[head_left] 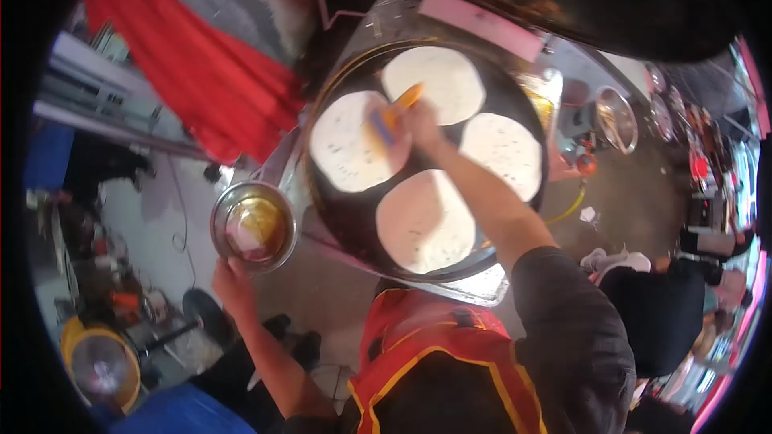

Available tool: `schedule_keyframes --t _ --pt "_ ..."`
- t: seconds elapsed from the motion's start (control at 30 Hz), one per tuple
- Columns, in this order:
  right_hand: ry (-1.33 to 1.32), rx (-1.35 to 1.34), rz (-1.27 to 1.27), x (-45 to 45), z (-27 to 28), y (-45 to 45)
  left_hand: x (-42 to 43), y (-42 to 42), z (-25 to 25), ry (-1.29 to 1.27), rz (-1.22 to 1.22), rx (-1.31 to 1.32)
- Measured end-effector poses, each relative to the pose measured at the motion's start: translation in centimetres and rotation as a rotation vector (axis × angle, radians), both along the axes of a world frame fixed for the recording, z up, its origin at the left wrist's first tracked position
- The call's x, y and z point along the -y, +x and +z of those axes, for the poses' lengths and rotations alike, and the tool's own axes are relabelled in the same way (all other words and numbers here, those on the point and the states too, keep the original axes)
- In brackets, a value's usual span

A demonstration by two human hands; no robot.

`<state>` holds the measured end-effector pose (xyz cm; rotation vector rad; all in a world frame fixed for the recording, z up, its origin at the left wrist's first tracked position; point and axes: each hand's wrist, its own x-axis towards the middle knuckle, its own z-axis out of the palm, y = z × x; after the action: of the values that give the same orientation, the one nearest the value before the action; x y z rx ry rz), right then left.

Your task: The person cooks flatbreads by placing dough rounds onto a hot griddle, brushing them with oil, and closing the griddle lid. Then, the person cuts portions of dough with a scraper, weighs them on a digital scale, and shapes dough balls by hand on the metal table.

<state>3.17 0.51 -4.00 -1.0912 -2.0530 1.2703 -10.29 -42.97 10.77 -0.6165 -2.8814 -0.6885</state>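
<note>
My right hand (pixel 420 124) grips a brush (pixel 384 125) with an orange handle, blurred by motion, its bristles on or just over the left flatbread (pixel 351 153). That flatbread lies on a large round black griddle (pixel 354 221), along with a far flatbread (pixel 442 80), a right one (pixel 507 153) and a near one (pixel 426 225). Dark specks dot several of them. To the left of the griddle, my left hand (pixel 232 277) is closed on the rim of a metal bowl (pixel 256 227), which holds a yellowish liquid, probably oil.
A red cloth (pixel 193 56) hangs at the upper left. A dark round lid (pixel 611 0) looms over the far side. Right of the griddle stand a metal bowl (pixel 617 119) and a yellow hose (pixel 569 206). A person in dark clothes (pixel 651 313) is at the right.
</note>
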Motion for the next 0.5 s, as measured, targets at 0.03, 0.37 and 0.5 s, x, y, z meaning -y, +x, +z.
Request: schedule_keyframes --t 0.03,0.37,0.5 --pt "0.082 0.012 -0.023 -0.7 3.6 -0.6 0.8 -0.3 0.2 -0.037 0.038 0.051" --pt "0.598 0.180 0.809 14.7 6.7 -3.8 1.0 -1.7 0.5 -0.004 0.103 0.084" --pt "-0.099 0.252 0.340 13.3 8.5 0.3 0.7 -1.3 1.0 0.014 0.078 0.086"
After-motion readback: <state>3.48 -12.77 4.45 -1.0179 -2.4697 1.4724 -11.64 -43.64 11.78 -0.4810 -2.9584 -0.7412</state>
